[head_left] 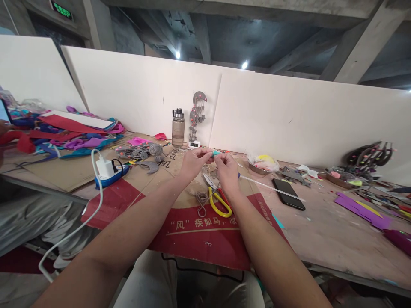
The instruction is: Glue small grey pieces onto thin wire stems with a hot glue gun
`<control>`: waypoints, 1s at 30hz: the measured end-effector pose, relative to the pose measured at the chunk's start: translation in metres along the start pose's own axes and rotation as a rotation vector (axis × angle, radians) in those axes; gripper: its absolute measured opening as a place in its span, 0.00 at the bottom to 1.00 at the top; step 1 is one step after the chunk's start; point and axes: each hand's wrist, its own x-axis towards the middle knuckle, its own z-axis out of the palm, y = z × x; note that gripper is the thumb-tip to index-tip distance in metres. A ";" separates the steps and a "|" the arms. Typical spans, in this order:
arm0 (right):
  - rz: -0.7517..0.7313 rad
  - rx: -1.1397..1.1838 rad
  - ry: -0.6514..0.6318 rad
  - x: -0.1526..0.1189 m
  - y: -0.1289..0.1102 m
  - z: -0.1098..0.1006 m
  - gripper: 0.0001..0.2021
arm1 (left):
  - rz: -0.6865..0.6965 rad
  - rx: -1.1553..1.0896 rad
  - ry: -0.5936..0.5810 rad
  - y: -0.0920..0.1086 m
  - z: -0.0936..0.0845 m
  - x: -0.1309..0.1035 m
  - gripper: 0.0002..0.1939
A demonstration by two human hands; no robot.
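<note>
A small teal piece, seemingly felt or cloth (215,152), is pinched between the fingertips of my left hand (195,162) and my right hand (227,169), which meet over the cardboard. Its exact shape is mostly covered by the fingers. Just below the hands lie scissors with yellow handles (221,210), blades pointing away from me. Something red-handled sits beside them, partly behind my right wrist. A coil of grey cord (201,197) rests left of the scissors.
A bottle (178,130) and a grey hanging ornament (199,97) stand by the white partition. Left are a power strip (111,173), grey felt pieces (149,166) and colourful cloth strips (67,124). Right are a bowl (258,169), a phone (288,194) and purple felt (361,209).
</note>
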 end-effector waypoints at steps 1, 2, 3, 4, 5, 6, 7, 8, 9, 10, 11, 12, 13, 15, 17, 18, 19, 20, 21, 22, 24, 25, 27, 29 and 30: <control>0.000 -0.009 0.002 0.000 -0.001 0.000 0.11 | -0.003 0.004 -0.002 0.000 0.000 0.000 0.08; 0.001 -0.020 0.006 0.000 -0.001 -0.001 0.11 | -0.006 0.009 -0.002 0.001 0.001 -0.001 0.07; 0.001 -0.032 0.009 0.000 -0.002 -0.001 0.10 | -0.010 0.014 0.001 0.002 0.001 -0.001 0.07; 0.000 -0.046 0.015 0.000 -0.002 -0.001 0.10 | -0.015 0.020 0.006 0.003 0.001 -0.002 0.07; -0.002 -0.064 0.023 0.000 -0.002 -0.001 0.10 | -0.019 0.026 0.010 0.004 0.002 -0.002 0.07; -0.006 -0.083 0.032 0.000 -0.003 -0.001 0.10 | -0.022 0.032 0.011 0.004 0.002 -0.002 0.06; -0.009 -0.103 0.041 0.000 -0.003 -0.001 0.09 | -0.023 0.037 0.009 0.005 0.002 -0.003 0.06; -0.012 -0.123 0.050 -0.001 -0.003 -0.001 0.09 | -0.021 0.041 0.007 0.005 0.002 -0.003 0.06; -0.015 -0.141 0.057 -0.001 -0.004 -0.001 0.08 | -0.017 0.044 0.004 0.005 0.002 -0.004 0.06; -0.019 -0.155 0.063 -0.001 -0.004 -0.001 0.08 | -0.011 0.048 0.000 0.005 0.002 -0.004 0.06; -0.023 -0.166 0.067 -0.001 -0.004 -0.001 0.08 | -0.005 0.052 -0.003 0.004 0.001 -0.004 0.06; -0.027 -0.174 0.071 -0.001 -0.005 -0.001 0.08 | -0.002 0.058 -0.007 0.003 0.001 -0.003 0.06; -0.032 -0.179 0.073 -0.001 -0.004 -0.001 0.08 | 0.001 0.064 -0.011 0.002 0.000 -0.003 0.06; -0.039 -0.185 0.075 -0.001 -0.004 -0.001 0.08 | 0.005 0.081 -0.021 0.001 -0.001 -0.002 0.06; -0.043 -0.191 0.078 0.000 -0.002 -0.002 0.08 | 0.019 0.104 -0.028 0.000 -0.001 -0.002 0.06; -0.044 -0.194 0.080 0.000 -0.002 -0.002 0.08 | 0.031 0.121 -0.029 0.000 -0.001 -0.002 0.05; -0.045 -0.199 0.082 0.001 -0.001 -0.002 0.08 | 0.046 0.143 -0.028 0.000 -0.001 -0.002 0.05; -0.047 -0.204 0.085 0.001 -0.001 -0.002 0.08 | 0.061 0.171 -0.025 0.001 -0.001 -0.002 0.05; -0.050 -0.208 0.091 0.001 -0.001 -0.003 0.08 | 0.076 0.203 -0.022 0.001 -0.001 -0.002 0.04; -0.056 -0.210 0.101 0.001 -0.001 -0.003 0.07 | 0.088 0.237 -0.019 0.002 -0.001 -0.003 0.04; -0.077 -0.211 0.117 0.001 -0.002 -0.004 0.07 | 0.109 0.300 -0.017 0.001 -0.002 -0.003 0.03; -0.089 -0.210 0.118 0.001 -0.003 -0.005 0.08 | 0.120 0.327 -0.018 0.001 -0.002 -0.003 0.03; -0.103 -0.217 0.093 0.001 -0.003 -0.006 0.11 | 0.140 0.379 -0.022 0.000 -0.004 -0.002 0.03; -0.105 -0.235 0.048 0.002 -0.003 -0.007 0.10 | 0.156 0.424 -0.033 0.000 -0.005 -0.002 0.03; -0.103 -0.248 0.032 0.002 -0.003 -0.007 0.09 | 0.157 0.435 -0.045 0.000 -0.006 -0.001 0.03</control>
